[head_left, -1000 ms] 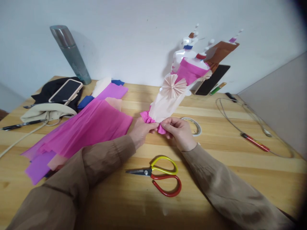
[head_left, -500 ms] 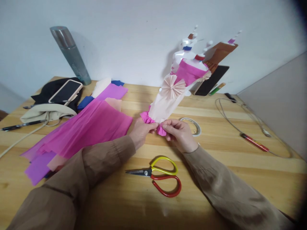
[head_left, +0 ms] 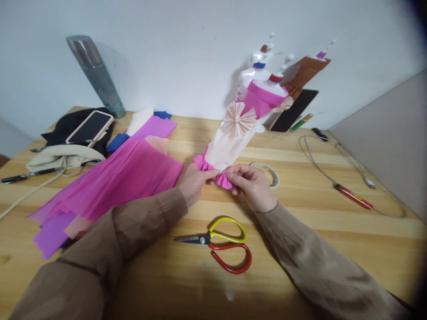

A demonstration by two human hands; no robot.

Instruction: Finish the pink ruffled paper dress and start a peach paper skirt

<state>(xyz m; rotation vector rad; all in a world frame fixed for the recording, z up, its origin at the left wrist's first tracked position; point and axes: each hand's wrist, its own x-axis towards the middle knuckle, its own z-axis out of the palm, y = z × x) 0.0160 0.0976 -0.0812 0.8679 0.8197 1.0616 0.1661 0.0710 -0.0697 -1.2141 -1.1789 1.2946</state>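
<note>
A doll-like figure [head_left: 263, 100] with a magenta paper top and a pale paper skirt [head_left: 223, 144] leans away from me in the middle of the table. A cream pleated paper fan [head_left: 239, 120] is on its waist. Round the skirt's lower edge runs a gathered magenta crepe paper strip [head_left: 224, 181]. My left hand [head_left: 195, 181] is closed on the strip at the hem, thumb pressed against it. Beside it, my right hand [head_left: 251, 184] pinches the strip's loose end between thumb and fingers. The fingertips of both hands are nearly together.
Scissors [head_left: 213, 242] with yellow and red handles lie in front of my hands. A tape roll [head_left: 271, 173] is just right of them. Crepe paper sheets [head_left: 126, 178], a phone [head_left: 90, 128] and a bottle [head_left: 96, 75] are left; a red tool [head_left: 353, 196] with a cord lies right.
The magenta strip's end between my hands is spread a little wider into folds. Both hands keep nearly the same place; the whole view has shifted slightly.
</note>
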